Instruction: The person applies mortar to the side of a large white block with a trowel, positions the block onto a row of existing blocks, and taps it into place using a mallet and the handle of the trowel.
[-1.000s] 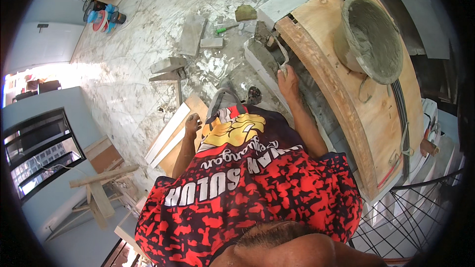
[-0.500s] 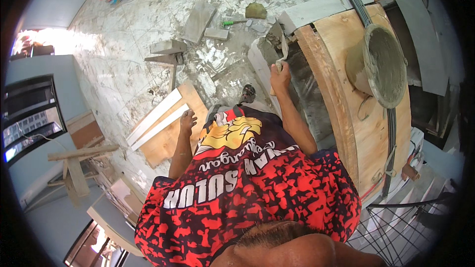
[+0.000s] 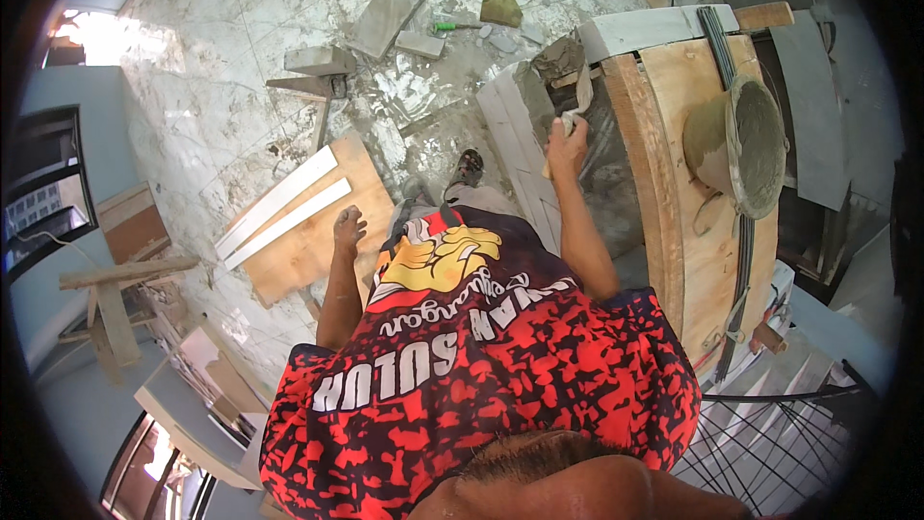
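Observation:
My right hand (image 3: 567, 149) grips the handle of a trowel (image 3: 583, 91). Its blade is up beside a lump of wet mortar (image 3: 556, 58) at the far end of a narrow gap. That gap runs between a low grey block wall (image 3: 520, 106) and a wood-faced form (image 3: 640, 154). Whether the blade touches the mortar, I cannot tell. My left hand (image 3: 349, 229) hangs in the air with fingers apart, holding nothing, beside a plywood sheet (image 3: 371, 188) on the floor. A bucket (image 3: 756, 144) of grey mortar rests on top of the form to my right.
Two white strips (image 3: 289, 212) lie on the plywood. Beyond them are a concrete block (image 3: 320, 61), a grey slab (image 3: 387, 24) and a green-handled tool (image 3: 454, 27). Scrap lumber (image 3: 115, 303) is piled at left. Steel rods (image 3: 741, 270) run along the form, near a black railing (image 3: 770, 414).
The view has shifted, and more of the low block wall's side shows. My right hand still holds the trowel near the gap's far end. My left hand stays free.

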The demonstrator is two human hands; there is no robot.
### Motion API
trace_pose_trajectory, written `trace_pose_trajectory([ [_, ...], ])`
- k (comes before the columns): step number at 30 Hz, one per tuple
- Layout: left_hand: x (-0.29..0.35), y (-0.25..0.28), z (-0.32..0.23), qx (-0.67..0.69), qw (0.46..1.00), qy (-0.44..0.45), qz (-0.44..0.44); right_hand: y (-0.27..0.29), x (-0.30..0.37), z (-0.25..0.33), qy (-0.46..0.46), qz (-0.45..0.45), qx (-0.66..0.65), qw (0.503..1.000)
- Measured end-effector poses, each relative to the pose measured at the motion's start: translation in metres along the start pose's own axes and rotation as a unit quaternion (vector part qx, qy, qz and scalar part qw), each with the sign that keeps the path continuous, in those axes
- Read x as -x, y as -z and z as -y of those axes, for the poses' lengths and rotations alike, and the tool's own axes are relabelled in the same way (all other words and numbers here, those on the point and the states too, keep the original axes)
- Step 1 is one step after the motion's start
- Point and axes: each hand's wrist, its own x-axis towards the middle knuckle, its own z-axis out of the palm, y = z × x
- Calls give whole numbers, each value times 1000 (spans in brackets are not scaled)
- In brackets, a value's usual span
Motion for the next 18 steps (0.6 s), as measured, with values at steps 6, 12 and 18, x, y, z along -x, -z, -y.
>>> trace_pose_trajectory([
  [6, 9, 22, 21, 21, 999, 26, -6, 31, 9, 16, -122, 152, 38, 980],
  [12, 8, 36, 35, 12, 999, 46, -18, 29, 0, 13, -107, 173, 95, 975],
  [18, 8, 41, 29, 25, 999, 25, -25, -6, 5, -18, 30, 92, 259, 961],
])
